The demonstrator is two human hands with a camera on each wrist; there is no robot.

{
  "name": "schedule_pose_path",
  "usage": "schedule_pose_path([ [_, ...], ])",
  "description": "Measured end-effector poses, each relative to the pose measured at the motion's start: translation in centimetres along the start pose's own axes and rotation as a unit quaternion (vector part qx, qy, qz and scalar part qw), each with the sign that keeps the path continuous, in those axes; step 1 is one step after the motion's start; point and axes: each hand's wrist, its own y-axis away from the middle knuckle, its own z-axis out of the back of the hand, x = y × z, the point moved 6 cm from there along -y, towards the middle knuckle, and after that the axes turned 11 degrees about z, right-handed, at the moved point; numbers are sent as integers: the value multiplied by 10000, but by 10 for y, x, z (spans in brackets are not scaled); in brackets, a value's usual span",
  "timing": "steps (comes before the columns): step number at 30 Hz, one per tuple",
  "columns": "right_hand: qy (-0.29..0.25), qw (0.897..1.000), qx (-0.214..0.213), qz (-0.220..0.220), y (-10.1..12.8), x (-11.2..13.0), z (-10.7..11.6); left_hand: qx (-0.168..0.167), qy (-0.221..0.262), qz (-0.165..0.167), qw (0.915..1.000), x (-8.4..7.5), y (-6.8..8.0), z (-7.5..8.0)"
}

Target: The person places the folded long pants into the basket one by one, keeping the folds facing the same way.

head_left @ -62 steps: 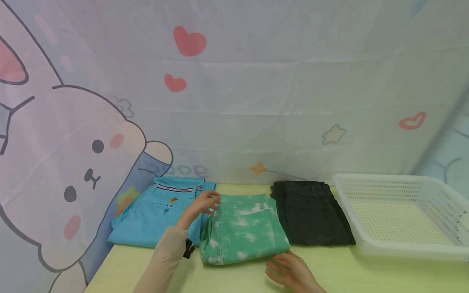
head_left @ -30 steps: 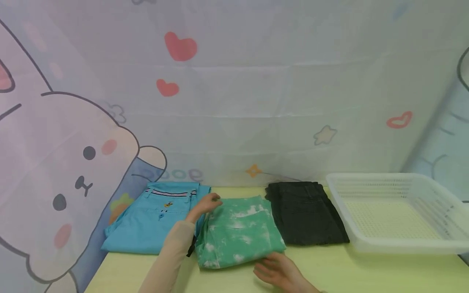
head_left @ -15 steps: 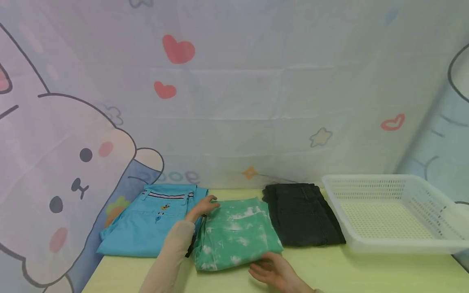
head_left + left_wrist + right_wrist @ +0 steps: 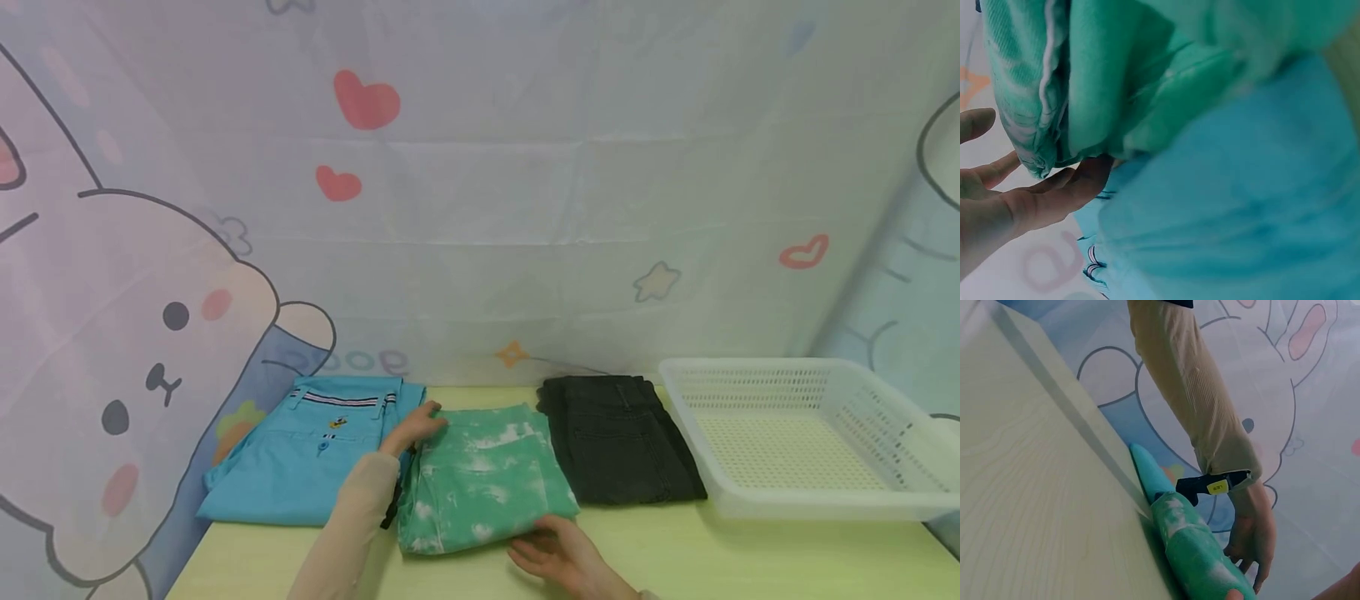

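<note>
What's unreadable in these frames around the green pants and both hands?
- Right hand: the head view cuts off the wrist at the bottom edge; the right wrist view shows barely a fingertip.
- Left hand: its fingertips slip under the green pants, so the grip is unclear.
- Blue pants: a blur in the left wrist view.
- Yellow tag on the wrist strap: too small to read.

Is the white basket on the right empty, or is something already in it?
Empty. The head view shows only the bare perforated floor of the white basket; all three folded garments lie on the table to its left.
</note>
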Motion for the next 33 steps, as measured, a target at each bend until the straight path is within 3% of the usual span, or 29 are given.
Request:
schedule_pose_path([
  [4,-87,10000,33,-15,-2,0,0,103,181,134,9997,-9,13,7],
  [9,-231,9997,10,-15,-3,1,-1,413,615,687,9949,-23,35,13],
  [13,-356,9993,21,-75,-4,0,-4,306,463,608,9966,-6,12,6],
  [14,-368,9993,8,-85,-4,-1,-4,292,480,664,9962,-5,11,6],
  [15,-382,9992,-23,-92,-4,-1,-5,251,406,519,9975,-6,11,6],
  [17,-422,9991,-51,-86,-5,-2,-6,275,508,648,9962,-20,29,13],
  [22,-505,9985,-215,15,-8,-2,-8,419,1047,1284,9853,-91,117,42],
  [24,-489,9984,-270,54,-9,-2,-9,390,1101,1363,9838,-109,138,48],
  [28,-269,9991,-281,158,-11,-1,-10,392,1120,1487,9817,-124,158,52],
  [33,158,9987,-272,406,-11,2,-10,420,1289,1539,9788,-119,156,52],
])
